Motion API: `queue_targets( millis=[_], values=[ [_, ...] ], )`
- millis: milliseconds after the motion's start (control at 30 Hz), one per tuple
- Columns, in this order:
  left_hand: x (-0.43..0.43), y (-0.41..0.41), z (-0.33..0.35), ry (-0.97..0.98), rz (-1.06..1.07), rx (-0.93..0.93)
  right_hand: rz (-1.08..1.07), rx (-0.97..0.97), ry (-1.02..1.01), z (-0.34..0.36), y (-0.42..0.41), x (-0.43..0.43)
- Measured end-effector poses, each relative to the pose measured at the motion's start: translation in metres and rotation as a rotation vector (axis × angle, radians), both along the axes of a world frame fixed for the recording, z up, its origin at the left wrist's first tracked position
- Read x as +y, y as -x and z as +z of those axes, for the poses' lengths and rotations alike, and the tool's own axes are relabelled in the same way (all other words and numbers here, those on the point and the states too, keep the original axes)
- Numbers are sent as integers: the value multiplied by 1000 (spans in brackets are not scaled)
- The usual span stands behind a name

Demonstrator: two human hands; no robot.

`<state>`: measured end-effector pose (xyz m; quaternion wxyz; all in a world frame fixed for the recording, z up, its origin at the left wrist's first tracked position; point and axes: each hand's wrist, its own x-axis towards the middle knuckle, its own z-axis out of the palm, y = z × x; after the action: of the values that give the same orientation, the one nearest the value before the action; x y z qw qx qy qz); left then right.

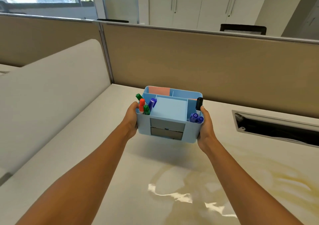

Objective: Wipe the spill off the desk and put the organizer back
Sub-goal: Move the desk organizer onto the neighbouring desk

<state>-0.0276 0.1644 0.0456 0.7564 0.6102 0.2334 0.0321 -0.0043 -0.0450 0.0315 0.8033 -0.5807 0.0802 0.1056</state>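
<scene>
A light blue desk organizer (170,110) with several coloured markers and pink notes is held above the white desk (110,155), its shadow lying on the surface below. My left hand (132,119) grips its left side and my right hand (206,127) grips its right side. A yellowish wet spill (215,186) spreads over the near right part of the desk, glinting with reflected light.
A tan partition wall (207,62) runs behind the desk, and a white curved divider (51,93) stands on the left. An open cable slot (276,128) is cut into the desk at right. White cabinets and a black chair back stand beyond the partition.
</scene>
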Motion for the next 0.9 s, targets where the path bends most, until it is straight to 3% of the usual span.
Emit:
queue_targets(
  millis=[467,900],
  values=[
    [181,21,-8,11,14,-24,71,26,13,-4,25,184],
    [270,28,-45,58,63,-22,110,77,13,-37,30,273]
  ],
)
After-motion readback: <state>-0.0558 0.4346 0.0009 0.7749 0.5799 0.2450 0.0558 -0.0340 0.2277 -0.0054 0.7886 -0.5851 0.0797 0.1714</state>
